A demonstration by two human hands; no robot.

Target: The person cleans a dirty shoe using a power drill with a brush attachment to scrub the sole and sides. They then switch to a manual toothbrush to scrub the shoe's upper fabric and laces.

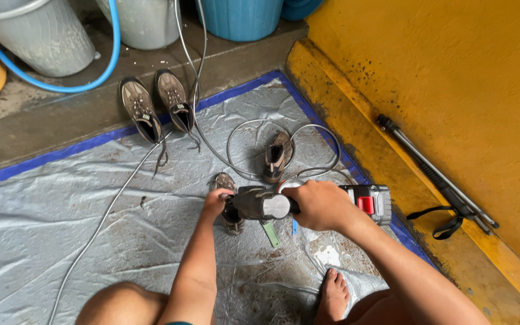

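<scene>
Right hand (pixel 319 206) grips the spray gun (pixel 308 203) (mid-body); left hand (pixel 215 203) clasps its nozzle end.

You're in a home's outdoor wash area: grey tarp (pixel 61 198) over concrete floor, yellow wall (pixel 452 72), buckets (pixel 37 30) and a blue tub (pixel 239 18) on the step, blue hose (pixel 112 48), worn shoes (pixel 154 105) lined up.

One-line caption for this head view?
Right hand grips a grey power tool, left hand at its nose, over a shoe on a silver tarp.
</scene>
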